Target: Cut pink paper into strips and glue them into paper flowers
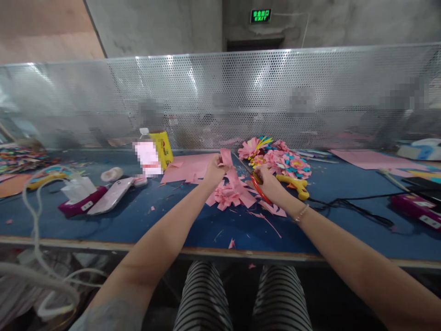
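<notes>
My left hand (215,171) is closed on a strip of pink paper (226,158), holding it up over the blue table (193,220). My right hand (270,183) grips red-handled scissors (259,189), whose blades point toward the strip. Under both hands lies a heap of cut pink paper pieces (231,193). Beyond the right hand sits a pile of finished pink paper flowers (279,158) with yellow and blue centres.
A yellow glue gun (295,185) with a black cord (347,204) lies right of my hand. A pink sheet (188,168), a yellow box (163,148), a phone (112,195), a tissue pack (77,200) and a tape roll (112,174) lie left. A perforated metal screen (241,96) closes the back.
</notes>
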`<action>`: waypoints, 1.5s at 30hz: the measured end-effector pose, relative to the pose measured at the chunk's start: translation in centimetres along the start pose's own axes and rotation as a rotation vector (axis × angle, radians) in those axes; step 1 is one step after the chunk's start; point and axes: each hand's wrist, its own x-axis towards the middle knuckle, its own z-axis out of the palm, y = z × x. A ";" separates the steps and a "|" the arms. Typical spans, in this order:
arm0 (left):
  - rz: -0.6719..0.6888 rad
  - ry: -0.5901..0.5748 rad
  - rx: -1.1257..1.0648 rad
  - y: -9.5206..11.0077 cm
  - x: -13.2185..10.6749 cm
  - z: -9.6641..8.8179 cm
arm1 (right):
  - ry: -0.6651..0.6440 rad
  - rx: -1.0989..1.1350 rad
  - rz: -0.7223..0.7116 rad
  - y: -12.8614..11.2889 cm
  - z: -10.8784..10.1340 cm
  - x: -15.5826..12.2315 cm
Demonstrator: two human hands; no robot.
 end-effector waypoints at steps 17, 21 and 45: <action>0.155 0.195 0.027 1.3 0.8 -1.7 | 0.040 -0.440 -0.139 -0.6 -2.9 -0.1; 0.155 0.174 -0.027 1.1 1.1 -1.7 | 0.037 -0.494 -0.175 0.2 -3.8 0.2; 0.140 -0.217 0.206 2.0 -0.3 -0.8 | -0.165 -0.655 -0.233 0.3 -4.4 0.2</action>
